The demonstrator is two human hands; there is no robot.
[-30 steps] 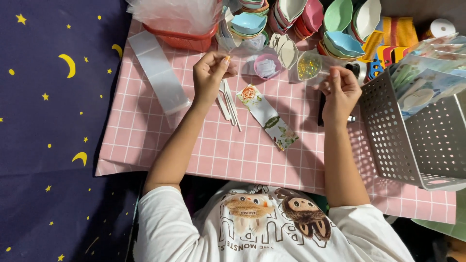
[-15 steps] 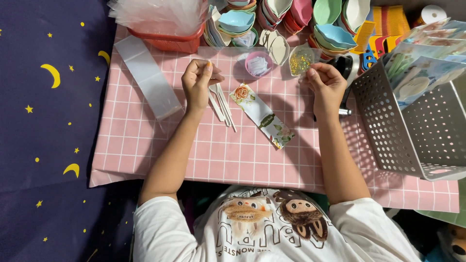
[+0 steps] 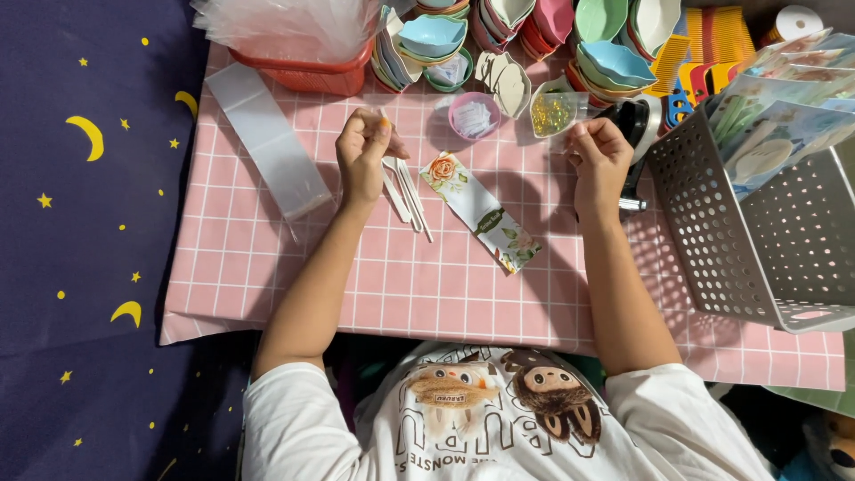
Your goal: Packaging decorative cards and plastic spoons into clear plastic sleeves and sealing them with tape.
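At the near edge of the table (image 3: pixel 427 303), which is wearing a pink checked cloth, the person's two forearms are reaching away toward the far side. Between them, near the middle, a long floral card (image 3: pixel 481 212) is lying slantwise, with a few white sticks (image 3: pixel 405 191) just beside it on the left. The left hand (image 3: pixel 362 156) is hovering above those sticks with its fingers pinching one end of a clear plastic sleeve (image 3: pixel 472 100); the right hand (image 3: pixel 598 160) is pinching the other end, so the sleeve is stretching between them toward the far edge. A stack of clear sleeves (image 3: pixel 267 142) is lying toward the far left corner. At the right edge a grey perforated basket (image 3: pixel 757 232) is tilting, holding printed cards. Beyond the hands a small pink dish (image 3: pixel 475 115) and a dish of gold glitter (image 3: pixel 552 114) are sitting, and along the far edge a red basket (image 3: pixel 307 71) of plastic bags and stacks of pastel leaf-shaped dishes (image 3: pixel 614 62) are standing.
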